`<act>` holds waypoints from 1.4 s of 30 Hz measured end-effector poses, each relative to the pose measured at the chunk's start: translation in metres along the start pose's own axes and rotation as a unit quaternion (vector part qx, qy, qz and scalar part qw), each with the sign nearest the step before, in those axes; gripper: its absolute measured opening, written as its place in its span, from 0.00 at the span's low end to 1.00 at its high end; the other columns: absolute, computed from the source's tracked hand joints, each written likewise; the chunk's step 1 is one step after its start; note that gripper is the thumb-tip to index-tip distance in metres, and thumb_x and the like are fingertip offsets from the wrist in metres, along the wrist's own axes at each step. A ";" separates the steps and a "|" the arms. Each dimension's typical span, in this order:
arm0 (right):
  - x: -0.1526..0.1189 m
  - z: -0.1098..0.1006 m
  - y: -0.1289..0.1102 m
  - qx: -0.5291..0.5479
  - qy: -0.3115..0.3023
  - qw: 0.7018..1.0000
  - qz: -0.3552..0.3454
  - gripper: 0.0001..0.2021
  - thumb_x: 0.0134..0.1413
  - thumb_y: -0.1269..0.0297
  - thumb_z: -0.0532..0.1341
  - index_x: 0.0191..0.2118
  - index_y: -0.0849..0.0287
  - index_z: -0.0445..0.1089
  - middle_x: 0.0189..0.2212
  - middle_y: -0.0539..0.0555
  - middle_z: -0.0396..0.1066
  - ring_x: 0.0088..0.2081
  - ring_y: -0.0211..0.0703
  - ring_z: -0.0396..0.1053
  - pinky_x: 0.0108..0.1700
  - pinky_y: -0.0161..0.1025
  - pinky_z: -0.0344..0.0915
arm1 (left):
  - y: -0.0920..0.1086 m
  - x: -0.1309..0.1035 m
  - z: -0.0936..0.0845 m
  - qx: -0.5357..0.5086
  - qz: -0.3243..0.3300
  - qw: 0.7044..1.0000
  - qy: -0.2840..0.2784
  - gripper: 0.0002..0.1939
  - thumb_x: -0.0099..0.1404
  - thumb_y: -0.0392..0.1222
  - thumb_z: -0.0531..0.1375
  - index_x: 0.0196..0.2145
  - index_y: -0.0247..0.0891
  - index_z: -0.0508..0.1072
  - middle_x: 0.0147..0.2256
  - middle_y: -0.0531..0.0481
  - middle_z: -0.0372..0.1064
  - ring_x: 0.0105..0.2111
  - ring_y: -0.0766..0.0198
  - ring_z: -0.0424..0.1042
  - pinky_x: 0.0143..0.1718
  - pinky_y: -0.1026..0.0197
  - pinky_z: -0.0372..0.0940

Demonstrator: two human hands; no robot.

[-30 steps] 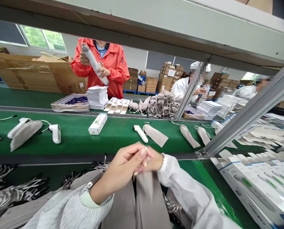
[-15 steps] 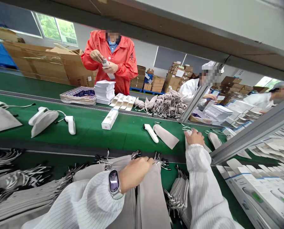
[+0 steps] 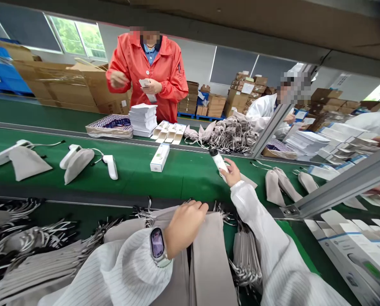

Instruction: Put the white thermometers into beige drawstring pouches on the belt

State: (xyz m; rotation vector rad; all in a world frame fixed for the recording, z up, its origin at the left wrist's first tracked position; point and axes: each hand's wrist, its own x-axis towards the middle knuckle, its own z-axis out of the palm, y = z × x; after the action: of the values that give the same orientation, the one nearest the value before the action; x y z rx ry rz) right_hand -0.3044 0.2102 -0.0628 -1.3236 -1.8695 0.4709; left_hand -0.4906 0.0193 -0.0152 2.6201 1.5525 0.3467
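Note:
My right hand point(image 3: 232, 174) is closed around a white handheld thermometer point(image 3: 219, 161), whose black end points up and away over the belt. Partly behind that hand lies a grey drawstring pouch point(image 3: 249, 180). Nearer me, my left hand point(image 3: 186, 223), with a watch on the wrist, is at the top edge of a stack of flat grey drawstring pouches point(image 3: 213, 259). Its fingers curl down over the pouch top, and the fingertips are hidden. Two filled pouches point(image 3: 274, 187) lie on the belt to the right of my right hand.
Along the green belt point(image 3: 132, 187) lie a thermometer box point(image 3: 160, 157), a loose thermometer point(image 3: 111, 166) and pouches with thermometers. A metal post point(image 3: 274, 117) rises at right, beside open boxes point(image 3: 352, 255). Opposite, a person in a red jacket point(image 3: 150, 72) handles small white items.
My right hand has moved left from the filled pouch and picked the white thermometer up off the belt. My left hand stays at the pouch stack. Items on the belt have shifted right in view.

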 end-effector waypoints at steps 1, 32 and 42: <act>0.000 -0.005 -0.008 0.039 0.005 0.999 -0.005 0.30 0.49 0.61 0.53 0.57 0.63 0.41 0.39 0.60 0.68 0.38 0.45 0.68 0.39 0.43 0.64 | 0.000 0.001 0.002 0.020 0.005 1.000 0.012 0.05 0.60 0.30 0.51 0.30 0.37 0.61 0.31 0.51 0.64 0.33 0.61 0.64 0.30 0.61 0.59; -0.061 0.000 -0.077 0.281 -0.147 0.948 -0.028 0.25 0.35 0.67 0.60 0.45 0.58 0.57 0.30 0.49 0.67 0.31 0.39 0.66 0.37 0.39 0.62 | 0.018 -0.013 0.007 0.096 0.109 0.989 -0.002 0.06 0.53 0.25 0.55 0.29 0.32 0.66 0.25 0.45 0.67 0.36 0.55 0.62 0.34 0.57 0.54; -0.060 -0.009 -0.096 0.340 0.110 0.934 -0.032 0.17 0.33 0.71 0.57 0.35 0.55 0.58 0.21 0.43 0.59 0.18 0.31 0.57 0.22 0.32 0.57 | 0.015 -0.015 -0.003 0.067 0.103 0.992 -0.034 0.09 0.52 0.24 0.52 0.29 0.34 0.65 0.27 0.46 0.67 0.36 0.55 0.61 0.34 0.57 0.55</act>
State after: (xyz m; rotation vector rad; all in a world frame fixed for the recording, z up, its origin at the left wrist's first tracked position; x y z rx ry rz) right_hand -0.3481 0.1169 -0.0151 -0.8036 -1.3693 0.8100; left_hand -0.4851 -0.0014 -0.0114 2.8704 1.3313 0.1691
